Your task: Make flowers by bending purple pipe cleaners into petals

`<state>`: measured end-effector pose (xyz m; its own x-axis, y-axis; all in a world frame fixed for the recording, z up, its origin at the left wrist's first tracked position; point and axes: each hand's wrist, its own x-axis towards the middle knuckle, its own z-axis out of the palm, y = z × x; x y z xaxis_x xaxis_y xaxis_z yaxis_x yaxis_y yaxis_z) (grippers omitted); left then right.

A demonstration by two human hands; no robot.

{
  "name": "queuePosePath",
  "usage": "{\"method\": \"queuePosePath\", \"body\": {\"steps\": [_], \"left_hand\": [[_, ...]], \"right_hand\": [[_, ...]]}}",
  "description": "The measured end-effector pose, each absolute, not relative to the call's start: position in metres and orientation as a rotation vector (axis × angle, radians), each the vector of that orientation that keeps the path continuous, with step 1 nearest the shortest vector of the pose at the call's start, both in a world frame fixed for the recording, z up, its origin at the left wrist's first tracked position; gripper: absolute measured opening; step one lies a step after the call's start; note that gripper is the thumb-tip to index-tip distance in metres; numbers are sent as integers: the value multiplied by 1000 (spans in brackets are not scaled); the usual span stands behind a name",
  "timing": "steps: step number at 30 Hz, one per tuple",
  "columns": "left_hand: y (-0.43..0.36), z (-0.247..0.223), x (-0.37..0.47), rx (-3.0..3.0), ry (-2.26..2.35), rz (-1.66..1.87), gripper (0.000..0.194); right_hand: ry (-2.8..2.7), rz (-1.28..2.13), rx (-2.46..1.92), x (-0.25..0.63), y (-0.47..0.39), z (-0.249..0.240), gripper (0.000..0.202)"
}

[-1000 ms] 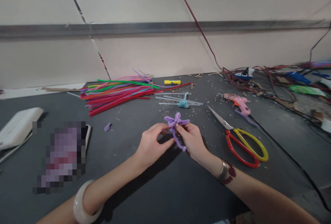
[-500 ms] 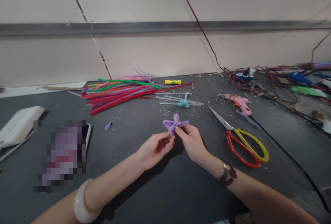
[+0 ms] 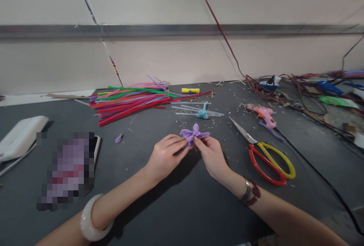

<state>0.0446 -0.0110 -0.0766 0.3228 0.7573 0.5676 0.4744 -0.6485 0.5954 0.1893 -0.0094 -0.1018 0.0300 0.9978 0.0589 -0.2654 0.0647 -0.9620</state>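
A purple fuzzy flower (image 3: 195,133) with several petals is held up between both hands over the dark table. My right hand (image 3: 212,155) pinches its centre and lower side with thumb and fingers. From the left, my left hand (image 3: 167,154) has its fingers closed at the flower's lower left edge, palm turned down. Beyond them lies a light blue fuzzy flower (image 3: 202,113) with a short upright stem, on clear glue sticks (image 3: 184,106). A small purple fuzzy loop (image 3: 118,138) rests to the left of my left hand.
Open scissors (image 3: 267,155) with red and yellow handles and a pink glue gun (image 3: 264,114) lie at the right. Behind are coloured pipe cleaners (image 3: 131,102), a yellow tube (image 3: 190,91) and tangled cables (image 3: 298,90). A phone (image 3: 68,170) and white box (image 3: 21,136) sit left.
My left hand has rolled over from palm up to palm down, its fingers now straighter at the flower. The flower has shifted slightly to the right.
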Motion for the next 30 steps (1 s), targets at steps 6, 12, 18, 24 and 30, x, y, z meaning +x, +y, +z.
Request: {"method": "queuePosePath", "body": {"steps": [6, 12, 18, 24, 30], "left_hand": [[-13, -72, 49, 1917, 1178, 1030, 14], [-10, -62, 48, 797, 903, 681, 13], [-3, -69, 46, 916, 920, 707, 15], [-16, -64, 50, 1878, 1318, 1023, 19], [-21, -80, 50, 2362, 1357, 1021, 14]], "right_hand": [[-1083, 1244, -961, 189, -10, -98, 13], [-1131, 1202, -985, 191, -10, -95, 12], [-1122, 1177, -992, 193, -8, -95, 13], [-1145, 1116, -1040, 192, -9, -97, 14], [-1171, 1123, -1046, 190, -13, -94, 12]]}}
